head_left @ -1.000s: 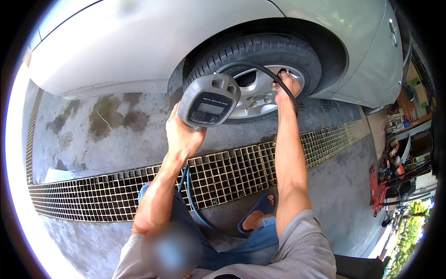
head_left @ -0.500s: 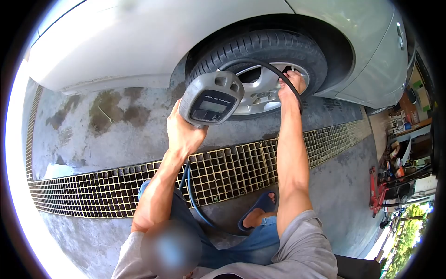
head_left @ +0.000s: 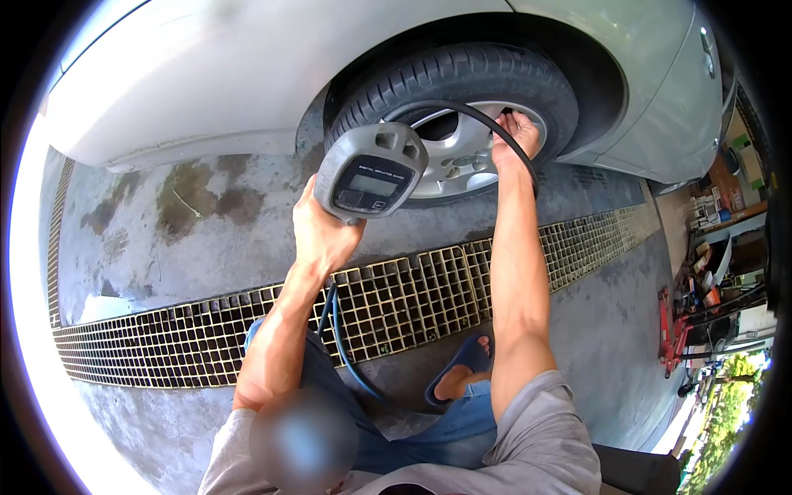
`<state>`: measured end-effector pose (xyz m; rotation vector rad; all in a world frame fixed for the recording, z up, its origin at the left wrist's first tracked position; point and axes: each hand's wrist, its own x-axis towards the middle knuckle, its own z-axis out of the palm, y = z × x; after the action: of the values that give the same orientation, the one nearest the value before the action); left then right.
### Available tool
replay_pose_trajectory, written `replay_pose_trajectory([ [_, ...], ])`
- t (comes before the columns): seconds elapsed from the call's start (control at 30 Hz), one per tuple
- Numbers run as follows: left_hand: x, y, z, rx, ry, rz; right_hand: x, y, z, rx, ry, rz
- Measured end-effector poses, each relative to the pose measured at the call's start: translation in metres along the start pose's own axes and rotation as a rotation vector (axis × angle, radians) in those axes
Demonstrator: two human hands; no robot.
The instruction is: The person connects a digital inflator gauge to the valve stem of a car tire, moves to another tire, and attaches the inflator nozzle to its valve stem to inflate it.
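My left hand is wrapped round a grey digital inflator gauge, its display facing me. From the gauge a black hose arches over the wheel rim towards my right wrist. My right hand reaches in at the rim's right side, fingers closed together; what they hold there is too small to make out. The black tyre surrounds the rim under the wheel arch. A blue hose hangs below my left forearm.
The silver car body fills the upper view. A metal floor grating crosses the concrete floor. My sandalled foot is beside the grating. At the right are a red jack and cluttered shelving.
The view has shifted slightly. My right hand is still at the rim, with its fingers and wrist turned a little. My left hand keeps holding the gauge.
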<state>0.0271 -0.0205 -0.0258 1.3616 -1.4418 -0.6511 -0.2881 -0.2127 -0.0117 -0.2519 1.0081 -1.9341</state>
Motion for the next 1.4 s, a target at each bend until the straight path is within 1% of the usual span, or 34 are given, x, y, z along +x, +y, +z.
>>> replay_pose_trajectory([
  [0.03,0.000,0.000,0.000,-0.004,0.001,0.006,0.000,0.001,0.001,0.037,0.017,0.020],
  [0.13,-0.002,-0.001,-0.001,-0.006,0.010,0.028,0.004,0.001,-0.006,0.139,-0.131,0.079],
  [0.23,-0.004,0.002,-0.003,-0.002,0.009,0.053,0.011,0.002,-0.009,0.095,-0.123,0.054],
  [0.33,-0.010,0.008,-0.009,0.007,-0.005,0.050,0.014,0.010,-0.008,-0.052,-0.068,-0.078],
  [0.43,-0.018,0.015,-0.012,0.028,0.029,0.046,-0.006,0.015,0.001,0.022,0.005,-0.083],
  [0.5,-0.025,0.021,-0.015,0.079,0.036,0.038,-0.011,0.012,0.008,0.125,0.029,-0.076],
  [0.57,-0.036,0.027,-0.017,0.116,0.015,0.068,-0.005,0.012,0.007,0.139,0.030,-0.071],
  [0.63,-0.049,0.036,-0.017,0.128,0.034,0.124,-0.018,0.008,0.016,0.053,0.108,-0.087],
  [0.7,-0.062,0.050,-0.012,0.124,0.091,0.207,-0.020,0.010,0.015,-0.024,0.075,-0.160],
  [0.73,-0.071,0.057,-0.007,0.024,0.112,0.151,-0.019,0.011,0.012,-0.038,0.037,-0.185],
  [0.8,-0.090,0.057,-0.004,0.113,0.083,0.029,-0.019,0.009,0.012,-0.005,0.007,-0.211],
  [0.87,-0.102,0.043,-0.005,0.483,0.061,0.240,-0.025,0.001,0.013,-0.014,-0.007,-0.191],
  [0.93,-0.118,0.020,-0.026,0.818,0.002,0.363,-0.015,0.008,0.007,-0.012,-0.070,-0.214],
  [0.97,-0.121,0.023,-0.027,0.872,0.046,0.377,-0.018,0.006,0.007,0.025,-0.036,-0.180],
  [1.0,-0.118,0.033,-0.022,0.893,0.092,0.377,-0.014,0.005,0.001,0.014,-0.100,-0.143],
  [1.03,-0.114,0.046,-0.019,0.859,0.145,0.332,-0.009,0.005,-0.003,0.001,-0.171,-0.108],
  [1.07,-0.111,0.055,-0.015,0.815,0.196,0.277,-0.008,0.007,-0.003,0.039,-0.104,-0.093],
  [1.1,-0.114,0.063,-0.017,0.685,0.199,0.101,-0.008,0.006,-0.004,0.015,-0.109,-0.072],
  [1.2,-0.109,0.085,0.001,0.603,0.272,0.017,-0.018,-0.001,-0.008,-0.079,-0.139,-0.035],
  [1.27,-0.118,0.071,0.001,0.729,0.318,0.117,-0.007,0.010,-0.012,-0.221,-0.181,-0.170],
  [1.33,-0.125,0.056,0.003,0.797,0.369,0.244,-0.012,0.002,-0.010,-0.169,-0.167,-0.119],
  [1.37,-0.125,0.051,0.003,0.796,0.389,0.329,-0.018,-0.001,-0.007,-0.038,-0.125,0.002],
  [1.4,-0.127,0.048,0.003,0.759,0.401,0.238,-0.022,-0.005,-0.003,-0.041,-0.079,-0.007],
])
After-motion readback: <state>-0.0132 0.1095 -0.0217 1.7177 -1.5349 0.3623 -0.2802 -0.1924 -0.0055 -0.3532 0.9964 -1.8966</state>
